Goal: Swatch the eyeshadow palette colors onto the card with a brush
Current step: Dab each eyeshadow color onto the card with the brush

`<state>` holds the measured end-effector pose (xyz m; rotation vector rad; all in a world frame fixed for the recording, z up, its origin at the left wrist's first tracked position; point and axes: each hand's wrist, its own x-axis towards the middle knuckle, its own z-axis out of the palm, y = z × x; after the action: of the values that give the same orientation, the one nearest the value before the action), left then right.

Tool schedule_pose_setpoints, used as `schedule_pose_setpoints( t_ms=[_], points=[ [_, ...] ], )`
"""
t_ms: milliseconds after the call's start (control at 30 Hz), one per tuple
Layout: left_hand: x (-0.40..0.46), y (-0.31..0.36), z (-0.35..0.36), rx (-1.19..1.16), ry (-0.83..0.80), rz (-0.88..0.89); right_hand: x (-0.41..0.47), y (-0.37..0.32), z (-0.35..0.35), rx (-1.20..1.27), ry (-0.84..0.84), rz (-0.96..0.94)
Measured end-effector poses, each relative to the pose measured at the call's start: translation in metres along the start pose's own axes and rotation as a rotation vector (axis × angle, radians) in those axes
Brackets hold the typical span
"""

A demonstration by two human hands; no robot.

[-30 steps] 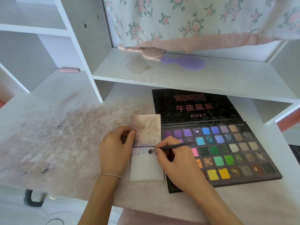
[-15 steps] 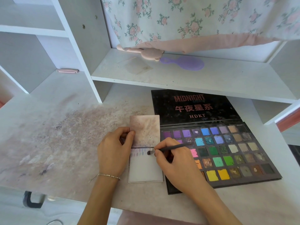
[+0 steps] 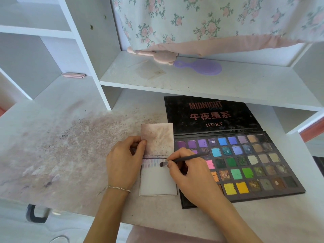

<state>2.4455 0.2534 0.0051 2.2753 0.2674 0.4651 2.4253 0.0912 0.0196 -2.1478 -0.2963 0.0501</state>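
Almost nothing is shifting since the earlier frames: your right hand (image 3: pixel 191 176) is still pinching the brush (image 3: pixel 185 158) and its tip is inching only slightly rightward along the row of swatches (image 3: pixel 151 163). That hand is grasping the handle close to the bristles, fingers curled tight around it. Your left hand (image 3: pixel 122 165) is staying pressed down, thumb and fingers clamping the left edge of the card (image 3: pixel 157 183) where the smudged upper flap (image 3: pixel 157 139) is meeting the clean lower panel.

The card is lying on the desk (image 3: pixel 61 146) between your hands, touching the left side of the eyeshadow palette (image 3: pixel 236 163). The brush is lying nearly level, its long axis running from the tip on the card up and right toward the pans, so the handle is already pointing at the colours. Your right hand is much the nearer to the palette; I judge the next reload is asking only for a short swing rightward while the left keeps pinning the card.
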Motion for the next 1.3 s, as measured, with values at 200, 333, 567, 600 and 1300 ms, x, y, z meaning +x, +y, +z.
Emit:
schedule_pose_setpoints(
  t_ms=[200, 333, 567, 600, 1300],
  points=[
    [0.0, 0.001, 0.0, -0.003, -0.007, -0.007, -0.002, -0.002, -0.007, 0.221, 0.027, 0.043],
    [0.0, 0.002, -0.001, -0.003, -0.004, -0.01, -0.004, -0.001, -0.015, 0.453, 0.18, 0.027],
    [0.0, 0.002, -0.001, 0.004, -0.014, -0.005, -0.013, 0.01, -0.035, 0.426, 0.366, 0.057],
    [0.0, 0.002, -0.001, 0.005, -0.013, -0.002, -0.015, 0.013, -0.04, 0.406, 0.391, 0.061],
    [-0.003, 0.007, 0.003, 0.018, 0.016, -0.053, -0.025, 0.08, -0.116, -0.18, 0.684, 0.246]
  ],
)
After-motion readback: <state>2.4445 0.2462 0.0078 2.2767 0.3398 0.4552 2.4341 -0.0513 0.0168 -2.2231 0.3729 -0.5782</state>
